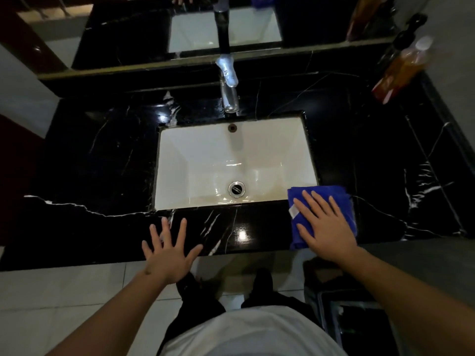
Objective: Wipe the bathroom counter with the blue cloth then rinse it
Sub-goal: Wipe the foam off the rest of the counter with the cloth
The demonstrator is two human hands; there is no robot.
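Your right hand [325, 222] lies flat on the blue cloth [341, 199], fingers straight and slightly apart, pressing it down rather than gripping it. The cloth sits folded on the near right part of the counter [102, 160], just beside the near right corner of the sink [205, 150], with one edge at the basin rim. Your left hand [168, 253] is spread near the front edge of the counter, fingers wide apart and holding nothing; whether the palm touches the stone cannot be told from this angle.

Judge the task to be in the wiping stage. The cloth covers one small area only, and the left, far and far right parts of the counter are yet to be passed over. Rinsing is not begun: no water runs from the tap [228, 93].

A small white tag [293, 210] shows on the cloth; no writing on it can be read. The amber bottle [401, 70] at far right is blurred, so no brand is legible.
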